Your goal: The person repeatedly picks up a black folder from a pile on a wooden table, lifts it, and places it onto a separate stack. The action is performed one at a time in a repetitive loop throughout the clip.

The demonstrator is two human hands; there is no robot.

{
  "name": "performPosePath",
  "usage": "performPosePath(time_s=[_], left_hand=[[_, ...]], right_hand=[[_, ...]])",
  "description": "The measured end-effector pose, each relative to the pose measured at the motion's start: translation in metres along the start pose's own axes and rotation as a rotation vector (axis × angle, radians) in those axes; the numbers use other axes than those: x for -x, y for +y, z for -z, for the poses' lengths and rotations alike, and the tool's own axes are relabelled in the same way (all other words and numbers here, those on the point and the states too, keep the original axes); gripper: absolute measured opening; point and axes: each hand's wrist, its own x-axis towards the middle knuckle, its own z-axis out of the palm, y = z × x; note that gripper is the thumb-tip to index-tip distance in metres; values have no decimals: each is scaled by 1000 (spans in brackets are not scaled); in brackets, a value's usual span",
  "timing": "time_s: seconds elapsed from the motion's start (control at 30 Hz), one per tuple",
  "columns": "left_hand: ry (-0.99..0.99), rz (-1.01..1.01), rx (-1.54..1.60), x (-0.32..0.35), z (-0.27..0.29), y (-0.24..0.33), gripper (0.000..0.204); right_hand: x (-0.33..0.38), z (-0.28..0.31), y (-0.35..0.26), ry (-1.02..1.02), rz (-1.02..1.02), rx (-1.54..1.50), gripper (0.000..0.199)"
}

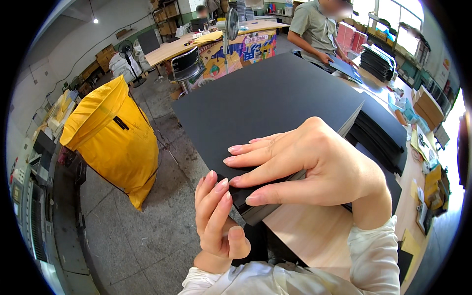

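Note:
A large black board [265, 93], seemingly the top of a stack, lies in front of me, its near corner close to my body. Across that near corner my right hand [319, 164] rests with fingers stretched and spread, palm down. My left hand [216, 216] stands upright at the same corner, its fingers extended beside the board's edge and the thumb apart. Nothing shows in either hand. Whether the left fingertips press on the edge is hard to tell. Grey-white layered edges [346, 120] show along the board's right side.
More black boards [378, 132] lie on the wooden table [314, 236] at right. A yellow bag [118, 142] stands on the floor at left. Ahead, a person [319, 34] handles a dark sheet [346, 69] near a black pile [377, 63]. A chair [187, 69] and fan [232, 24] stand beyond.

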Motion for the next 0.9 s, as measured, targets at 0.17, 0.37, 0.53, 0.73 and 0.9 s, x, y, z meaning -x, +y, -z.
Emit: performPosePath(time_s=[0.17, 0.37, 0.53, 0.73, 0.9], left_hand=[[20, 1, -22, 0, -2, 2, 43], [-71, -130, -243, -1, 4, 3, 47], [-49, -92, -252, 0, 3, 5, 41], [-55, -94, -242, 0, 3, 4, 39], [-58, -98, -243, 1, 3, 5, 39]], right_hand=[[0, 1, -2, -13, -31, -8, 26], [0, 2, -1, -15, -23, -4, 25], [0, 2, 0, -18, -31, -3, 26], [1, 3, 0, -14, -35, -9, 26], [1, 2, 0, -13, -30, -11, 26]])
